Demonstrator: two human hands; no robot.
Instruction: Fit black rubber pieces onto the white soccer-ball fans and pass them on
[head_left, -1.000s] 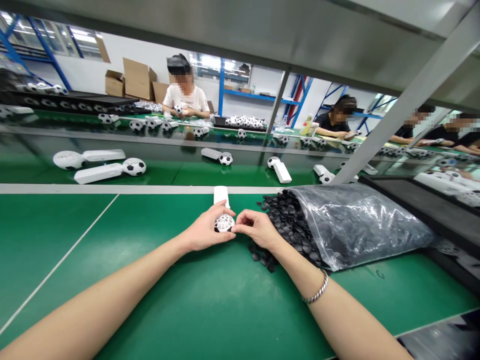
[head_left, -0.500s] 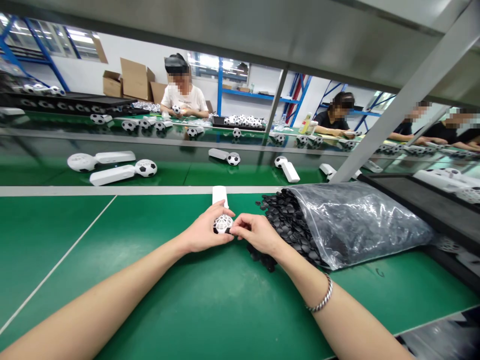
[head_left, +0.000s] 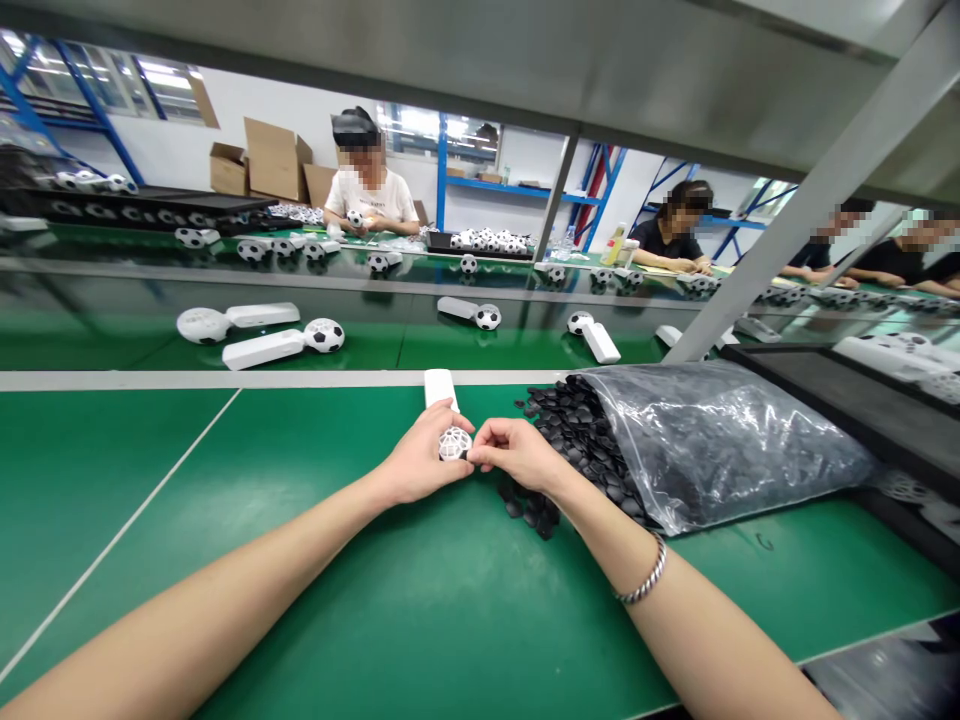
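A white item with a flat handle (head_left: 439, 388) and a round lattice ball head (head_left: 454, 443) lies on the green table. My left hand (head_left: 420, 455) is wrapped round the ball head from the left, thumb below and fingers above. At the ball's right edge, my right hand (head_left: 517, 452) has thumb and forefinger pinched together; whatever they hold is too small to make out. A dark piece shows low on the ball beside the fingertips. Just right of my right hand, loose black pieces (head_left: 589, 440) spill from a clear plastic bag (head_left: 735, 440).
Beyond the table's pale edge (head_left: 337, 380), a green conveyor carries white handled items with football-patterned heads, such as one ball (head_left: 324, 336). A slanted metal post (head_left: 780, 210) and a black tray (head_left: 832, 400) stand at the right. Several people sit across the line.
The items on the conveyor have shifted right. The ball has turned or tilted slightly in my left hand, and my right hand has moved a little up and right, still at its edge.
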